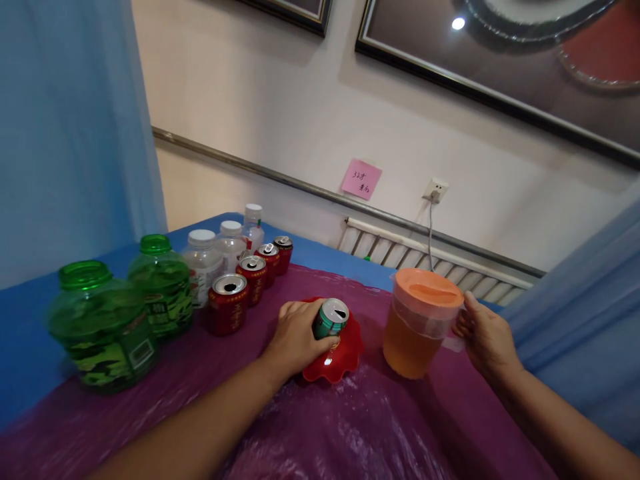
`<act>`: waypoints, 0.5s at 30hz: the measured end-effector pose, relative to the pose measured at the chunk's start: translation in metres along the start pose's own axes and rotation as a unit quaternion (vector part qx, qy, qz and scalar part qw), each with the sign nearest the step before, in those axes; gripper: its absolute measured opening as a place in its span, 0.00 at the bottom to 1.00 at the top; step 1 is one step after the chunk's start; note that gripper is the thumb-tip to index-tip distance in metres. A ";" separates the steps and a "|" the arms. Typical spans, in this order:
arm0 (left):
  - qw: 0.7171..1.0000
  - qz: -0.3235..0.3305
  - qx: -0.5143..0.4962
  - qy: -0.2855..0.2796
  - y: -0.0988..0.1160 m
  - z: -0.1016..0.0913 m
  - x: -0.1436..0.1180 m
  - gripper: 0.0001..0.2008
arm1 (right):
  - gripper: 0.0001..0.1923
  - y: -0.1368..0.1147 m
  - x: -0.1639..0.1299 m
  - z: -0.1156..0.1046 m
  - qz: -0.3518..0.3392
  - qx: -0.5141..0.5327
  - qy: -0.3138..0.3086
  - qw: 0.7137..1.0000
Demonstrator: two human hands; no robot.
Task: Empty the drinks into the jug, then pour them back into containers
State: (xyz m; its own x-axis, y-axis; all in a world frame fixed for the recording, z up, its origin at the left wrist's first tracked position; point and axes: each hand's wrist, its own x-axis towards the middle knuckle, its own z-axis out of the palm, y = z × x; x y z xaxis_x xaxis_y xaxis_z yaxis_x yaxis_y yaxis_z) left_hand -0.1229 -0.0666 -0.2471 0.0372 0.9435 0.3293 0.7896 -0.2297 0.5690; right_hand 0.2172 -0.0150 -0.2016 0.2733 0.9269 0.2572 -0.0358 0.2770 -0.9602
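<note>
My left hand grips a green opened drink can that stands, slightly tilted, in a red scalloped dish on the purple plastic table cover. My right hand holds the handle of a clear pitcher with an orange lid. The pitcher is about half full of orange liquid and stands upright just right of the dish.
To the left stand several opened red cans, three white-capped clear bottles and two big green jars. Blue curtains hang on both sides. A wall with a radiator lies behind the table.
</note>
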 end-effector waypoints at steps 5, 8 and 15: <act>1.000 0.013 0.003 0.004 -0.001 0.001 -0.002 0.31 | 0.28 -0.022 -0.005 -0.001 0.005 -0.037 -0.038 0.999; 1.000 0.022 0.001 0.012 -0.001 0.000 -0.003 0.31 | 0.28 -0.032 -0.009 -0.001 0.006 -0.066 -0.058 0.996; 0.999 0.029 -0.012 0.010 -0.002 0.003 -0.006 0.29 | 0.29 -0.048 -0.015 0.003 -0.003 -0.146 -0.064 0.987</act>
State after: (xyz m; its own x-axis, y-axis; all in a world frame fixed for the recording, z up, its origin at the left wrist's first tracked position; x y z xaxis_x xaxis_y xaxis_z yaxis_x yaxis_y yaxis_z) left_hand -0.1228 -0.0707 -0.2527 0.0703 0.9236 0.3769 0.7717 -0.2898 0.5662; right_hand 0.2116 -0.0415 -0.1588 0.1480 0.9554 0.2557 0.2495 0.2141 -0.9444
